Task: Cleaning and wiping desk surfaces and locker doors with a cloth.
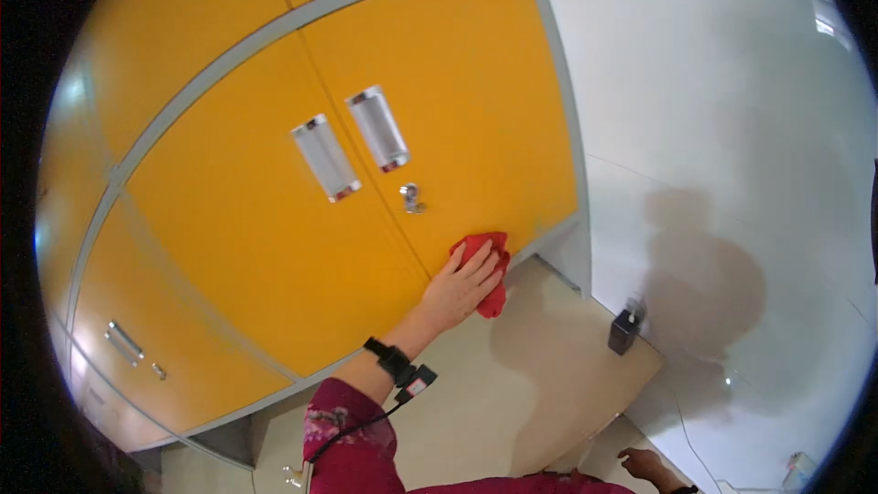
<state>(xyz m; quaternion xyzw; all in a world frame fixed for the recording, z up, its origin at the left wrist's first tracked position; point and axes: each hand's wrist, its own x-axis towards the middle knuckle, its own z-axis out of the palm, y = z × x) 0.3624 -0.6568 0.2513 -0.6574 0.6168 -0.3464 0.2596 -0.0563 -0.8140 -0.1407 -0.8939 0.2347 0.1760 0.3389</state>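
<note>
My left hand [461, 291] presses a red cloth [495, 296] against the lower edge of a yellow cabinet door [473, 103], near its bottom corner. The fingers are spread over the cloth, and a black strap with a small device and cable sits on that wrist. Above the hand is a metal lock with a key or knob [411, 199]. Two recessed metal handles, the left one [326, 159] and the right one [378, 129], flank the seam between the doors. Low at the right, away from the cabinet, my right hand [641, 464] hangs loosely curled, with nothing visible in it.
A grey frame [579, 171] edges the cabinet beside a glossy white tiled wall [686, 82]. A small black box [624, 331] stands where wall and beige floor [466, 405] meet. More yellow doors [185, 363] continue to the left. A thin cable runs at lower right.
</note>
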